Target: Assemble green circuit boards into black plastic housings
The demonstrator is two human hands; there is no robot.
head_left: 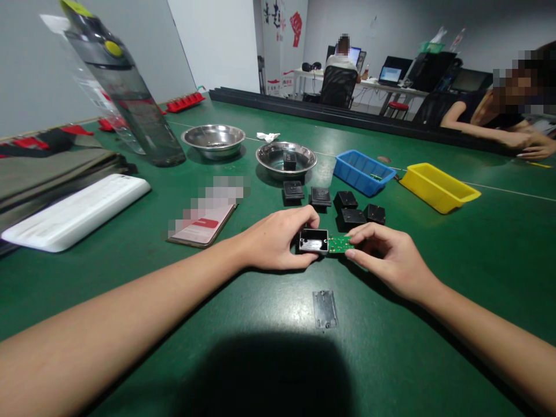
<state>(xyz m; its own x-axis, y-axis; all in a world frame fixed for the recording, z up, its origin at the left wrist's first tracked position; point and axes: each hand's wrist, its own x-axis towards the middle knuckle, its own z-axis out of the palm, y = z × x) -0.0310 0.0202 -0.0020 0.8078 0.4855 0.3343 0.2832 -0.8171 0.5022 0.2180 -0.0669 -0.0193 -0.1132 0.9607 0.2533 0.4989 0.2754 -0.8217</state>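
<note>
Between its thumb and fingers my left hand (280,238) grips a small black plastic case (313,241), its open side turned up toward me. My right hand (388,249) pinches a green circuit board (339,244) by its right end. The board's left end lies right at the case's right edge; whether they touch I cannot tell. Nearer to me on the green table (260,324) lies a flat black cover plate (325,309). Just beyond my hands stand several closed black cases, among them one case (320,197) with a stepped edge.
Behind the cases are two steel bowls (214,141), a blue bin (364,174) and a yellow bin (438,188). At left are a phone (208,223), a white slab-like object (78,211) and a tall water bottle (130,92). A co-worker (499,121) leans on the table's far right.
</note>
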